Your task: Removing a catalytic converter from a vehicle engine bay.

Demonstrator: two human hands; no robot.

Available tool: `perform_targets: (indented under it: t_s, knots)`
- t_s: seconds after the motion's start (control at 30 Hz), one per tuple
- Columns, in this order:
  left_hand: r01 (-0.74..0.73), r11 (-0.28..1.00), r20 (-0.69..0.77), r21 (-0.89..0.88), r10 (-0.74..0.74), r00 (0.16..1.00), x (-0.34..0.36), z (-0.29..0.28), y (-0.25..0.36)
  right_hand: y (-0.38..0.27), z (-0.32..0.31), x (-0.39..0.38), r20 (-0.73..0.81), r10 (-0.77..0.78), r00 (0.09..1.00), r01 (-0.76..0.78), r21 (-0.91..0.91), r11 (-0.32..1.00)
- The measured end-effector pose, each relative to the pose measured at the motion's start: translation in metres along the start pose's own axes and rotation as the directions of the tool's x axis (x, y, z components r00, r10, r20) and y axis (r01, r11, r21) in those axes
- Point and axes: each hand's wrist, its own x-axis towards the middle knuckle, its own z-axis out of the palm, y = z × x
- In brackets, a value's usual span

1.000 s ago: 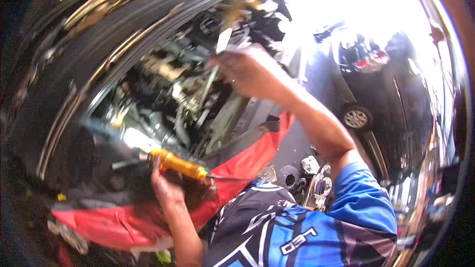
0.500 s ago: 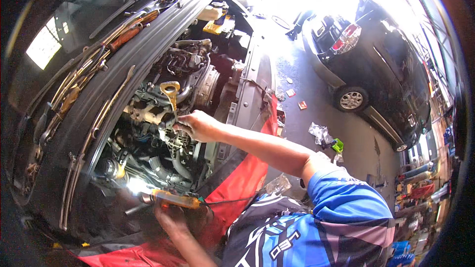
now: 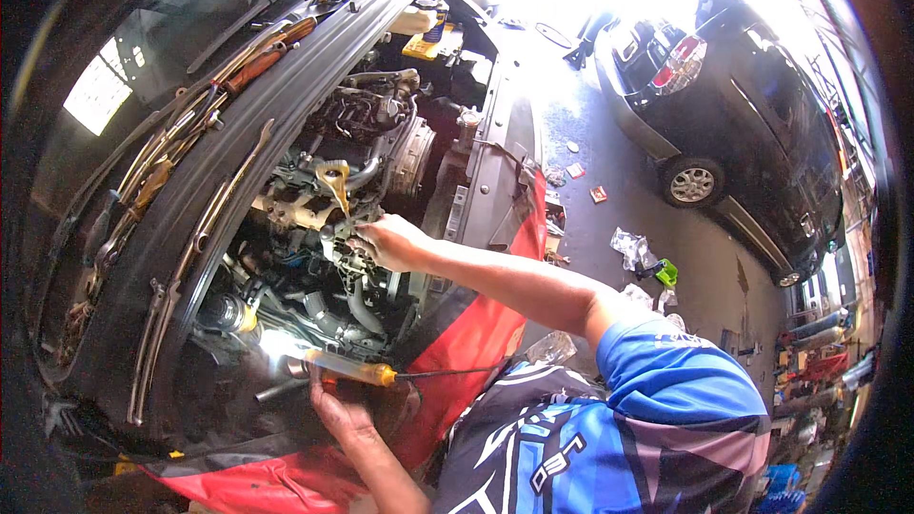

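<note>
In my left hand [image 3: 341,411], low in the view, is a yellow inspection lamp [image 3: 352,367] with a glowing end and a black cord trailing right. My fingers close round it from below, over the near edge of the open engine bay. My right hand [image 3: 392,243] reaches from the right into the middle of the engine [image 3: 376,105]. Its fingers are bent together against metal parts beside the alternator [image 3: 350,252]; what they grip is hidden. Just beyond the fingertips stands a yellow ring-topped part [image 3: 332,174] on a stem.
Ratchets and wrenches, including a brown-handled screwdriver [image 3: 257,69], lie along the black cowl [image 3: 257,162] at left. A red cover [image 3: 476,324] drapes the car's near edge. On the right are a dark car [image 3: 752,133] and plastic litter [image 3: 633,249] on the floor.
The whole view has shifted slightly. My left hand has turned the lamp, so more of its lit length shows. My right hand stays at the same engine parts, its fingers slightly changed.
</note>
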Motion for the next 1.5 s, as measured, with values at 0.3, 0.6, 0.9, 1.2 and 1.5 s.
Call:
perform_targets:
  t_s: [0.3, 0.6, 0.9, 1.2, 1.5]
  knots:
    - [0.006, 0.999, 0.109, -0.053, 0.000, 0.994, 0.012, -0.016, 0.000, 0.029, 0.048, -0.012, 0.293, 0.079, 0.953, -0.018, -0.207, 0.978]
    - [-0.024, 0.999, 0.040, -0.046, 0.025, 0.999, -0.001, -0.010, 0.002, -0.061, -0.055, -0.016, -0.056, 0.005, 0.998, 0.018, 0.388, 0.922]
    - [0.037, 0.977, 0.018, -0.208, -0.033, 0.999, -0.007, 0.004, 0.009, -0.028, -0.022, -0.008, 0.018, -0.093, 0.996, 0.088, 0.180, 0.980]
    - [-0.028, 0.995, -0.019, -0.099, 0.027, 0.999, -0.004, -0.002, 0.009, 0.005, 0.021, -0.003, 0.238, 0.030, 0.971, 0.048, -0.314, 0.948]
    - [0.028, 0.974, 0.135, -0.225, 0.003, 0.991, 0.001, -0.003, 0.005, 0.005, 0.028, -0.011, 0.301, 0.113, 0.947, 0.032, -0.439, 0.898]
